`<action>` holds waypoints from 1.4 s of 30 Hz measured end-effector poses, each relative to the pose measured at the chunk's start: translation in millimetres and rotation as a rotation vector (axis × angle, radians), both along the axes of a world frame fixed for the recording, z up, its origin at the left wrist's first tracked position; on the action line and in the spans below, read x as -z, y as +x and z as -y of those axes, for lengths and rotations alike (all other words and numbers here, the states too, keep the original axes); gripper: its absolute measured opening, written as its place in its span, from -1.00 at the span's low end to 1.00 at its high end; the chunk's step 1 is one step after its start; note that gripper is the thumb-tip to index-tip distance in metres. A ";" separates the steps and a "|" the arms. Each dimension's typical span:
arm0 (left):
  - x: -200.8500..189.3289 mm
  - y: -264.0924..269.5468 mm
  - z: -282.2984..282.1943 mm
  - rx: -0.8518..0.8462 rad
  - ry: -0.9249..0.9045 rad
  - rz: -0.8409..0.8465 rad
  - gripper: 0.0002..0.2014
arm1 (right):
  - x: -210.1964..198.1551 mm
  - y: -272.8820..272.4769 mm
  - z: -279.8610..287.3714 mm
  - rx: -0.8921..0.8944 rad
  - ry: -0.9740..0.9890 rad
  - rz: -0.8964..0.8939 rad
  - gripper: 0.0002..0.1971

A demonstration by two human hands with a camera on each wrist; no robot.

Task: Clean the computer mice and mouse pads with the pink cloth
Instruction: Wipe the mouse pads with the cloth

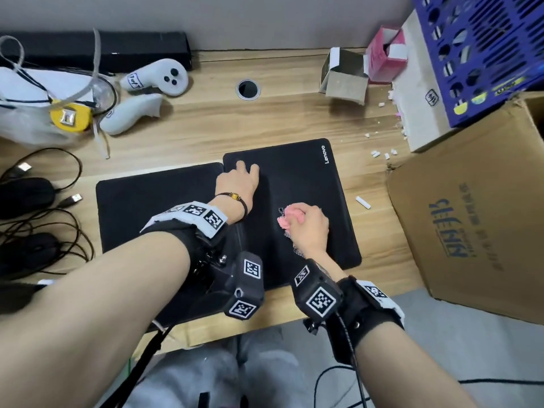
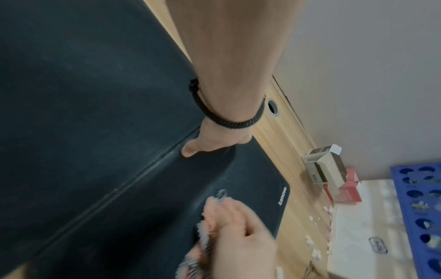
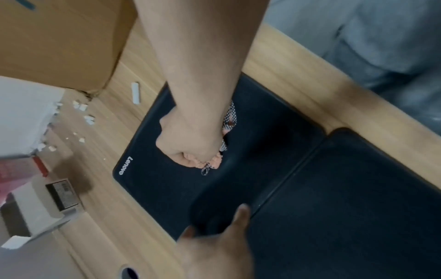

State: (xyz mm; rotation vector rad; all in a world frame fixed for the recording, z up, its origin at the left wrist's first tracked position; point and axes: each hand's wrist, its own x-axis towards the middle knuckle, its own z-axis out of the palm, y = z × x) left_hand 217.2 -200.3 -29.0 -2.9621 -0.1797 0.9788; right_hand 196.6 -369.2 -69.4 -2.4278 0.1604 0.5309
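Two black mouse pads lie side by side on the wooden desk: a left pad (image 1: 153,213) and a right pad (image 1: 309,178) with a Lenovo logo. My right hand (image 1: 309,225) grips the bunched pink cloth (image 1: 287,216) in a fist and presses it onto the middle of the right pad (image 3: 167,179). My left hand (image 1: 238,181) lies flat with straight fingers on the right pad's far left corner, holding it down. Two black wired mice (image 1: 23,195) (image 1: 32,248) sit at the desk's left edge among their cables.
White game controllers (image 1: 159,76) and a yellow tape measure (image 1: 70,117) lie at the back left. A small open carton (image 1: 344,75), a pink box (image 1: 385,54), a blue crate (image 1: 477,54) and a big cardboard box (image 1: 471,207) crowd the right. White crumbs (image 1: 382,154) dot the desk.
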 end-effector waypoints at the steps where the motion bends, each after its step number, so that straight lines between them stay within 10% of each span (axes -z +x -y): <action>1: -2.3 8.8 -1.8 -0.009 0.000 0.010 -0.26 | -0.7 -2.8 6.3 -0.019 0.011 -0.003 -0.82; 7: -2.8 36.9 -17.8 -0.095 -0.065 0.049 -0.52 | -11.4 12.9 67.8 0.137 -0.062 0.008 -0.84; 18: 12.0 28.0 -38.7 -0.243 -0.280 0.070 -0.46 | -17.1 127.2 -10.7 0.067 -0.053 -0.015 -0.82; 28: 8.0 2.4 -43.9 -0.284 -0.374 0.115 -0.39 | -12.8 38.8 -59.2 -0.485 0.022 -0.166 -0.83; 36: 14.0 -35.0 -34.5 -0.241 -0.357 -0.003 -0.24 | -6.7 57.9 47.6 0.051 -0.062 0.023 -0.91; 42: 20.0 -46.9 -26.4 -0.198 -0.319 -0.036 -0.18 | 9.6 -42.9 -32.5 -0.260 0.034 0.060 -0.81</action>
